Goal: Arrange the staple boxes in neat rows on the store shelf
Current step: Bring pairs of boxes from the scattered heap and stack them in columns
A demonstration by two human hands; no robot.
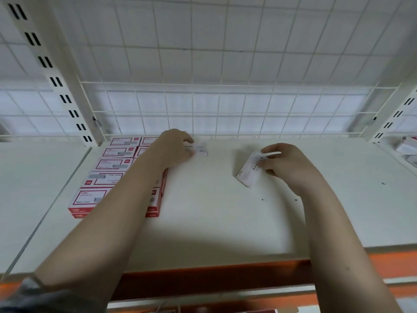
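On the shelf, head view:
Shelf (214, 211): white, wire grid panel (225, 105) behind.
Red-and-white staple boxes (112, 163): two rows at back left, stacked two high in front; left row shows five, right row mostly hidden by the left forearm, so no count.
White staple boxes: two.
Left hand (173, 147): grip pinching one white box (200, 150) lying near the grid; lettering cut off by fingers.
Right hand (286, 161): grip curled round the tilted white box (248, 170), its lower corner touching the shelf.
Far right: blurred packages (406, 147), unidentifiable.
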